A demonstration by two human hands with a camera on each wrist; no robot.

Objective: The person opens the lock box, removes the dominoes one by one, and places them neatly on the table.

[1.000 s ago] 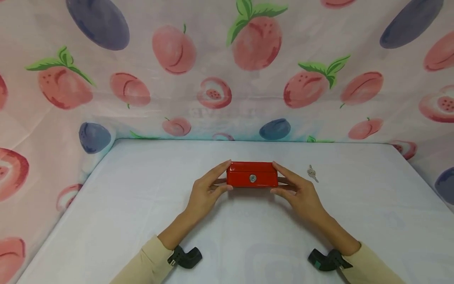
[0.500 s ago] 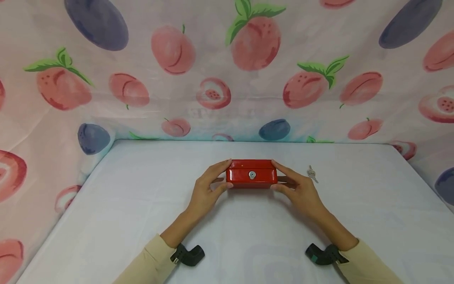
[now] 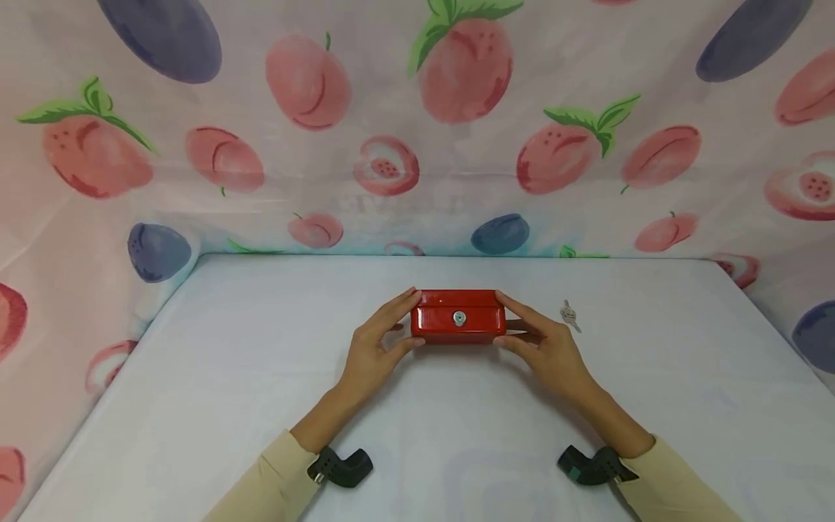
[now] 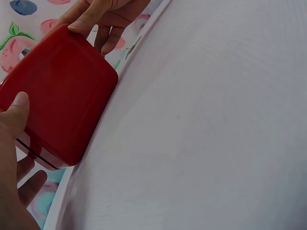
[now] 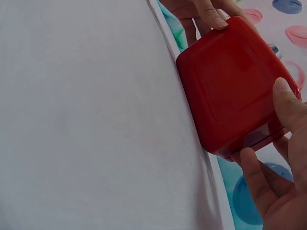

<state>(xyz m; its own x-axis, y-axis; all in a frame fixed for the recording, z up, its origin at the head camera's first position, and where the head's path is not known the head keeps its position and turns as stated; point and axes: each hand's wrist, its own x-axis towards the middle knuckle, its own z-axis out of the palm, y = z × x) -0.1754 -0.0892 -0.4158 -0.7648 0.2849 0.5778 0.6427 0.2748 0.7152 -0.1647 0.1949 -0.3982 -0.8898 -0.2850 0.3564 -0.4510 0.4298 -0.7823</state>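
Observation:
Both hands hold a small red metal lock box (image 3: 459, 317) by its two ends, its lid closed. A round silver keyhole lock (image 3: 459, 318) faces the person in the head view. My left hand (image 3: 373, 353) grips the left end, thumb at the lower front corner and index finger at the upper edge. Mirroring it, my right hand (image 3: 553, 354) grips the right end. The wrist views show the box's smooth red underside (image 4: 67, 96) tilted up, with the thumbs pressed on it. To the right of the right hand, small silver keys (image 3: 570, 316) lie on the table.
A white cloth covers the table (image 3: 417, 449). Behind it and at the sides hangs a fruit-printed curtain (image 3: 391, 87). Black wrist-worn devices (image 3: 341, 467) sit at both cuffs of the beige sleeves (image 3: 264, 482).
The box has tipped in the hands, so its lock face sits slightly higher and more of its bottom edge shows. Both hands keep their grip; the whole view has shifted slightly.

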